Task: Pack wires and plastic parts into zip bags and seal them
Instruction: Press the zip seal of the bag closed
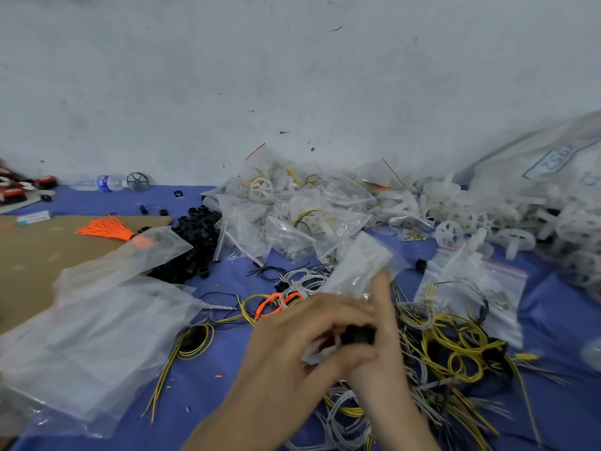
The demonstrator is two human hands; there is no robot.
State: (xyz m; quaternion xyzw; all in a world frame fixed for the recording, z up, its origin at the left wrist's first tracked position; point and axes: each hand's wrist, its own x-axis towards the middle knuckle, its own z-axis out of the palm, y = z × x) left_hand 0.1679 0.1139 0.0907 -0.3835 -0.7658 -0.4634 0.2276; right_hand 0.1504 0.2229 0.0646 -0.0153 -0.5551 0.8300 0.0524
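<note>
My left hand point(292, 346) and my right hand point(387, 340) meet over the blue table point(227, 369). Between them sits a small black plastic part point(359, 333), and a small clear zip bag point(361, 265) rises from my right hand's fingers. The picture is blurred, so which fingers pinch the black part is unclear. Loose yellow wires point(455, 346), white wires point(305, 278) and an orange wire loop point(276, 301) lie tangled under and around my hands.
A pile of filled zip bags point(292, 209) sits behind, black plastic rings point(198, 236) left of it, white plastic wheels point(487, 219) at right. Empty clear bags point(97, 336) cover the left, over brown cardboard point(29, 255) with an orange wire bundle point(107, 227). Another filled bag point(471, 288) lies right.
</note>
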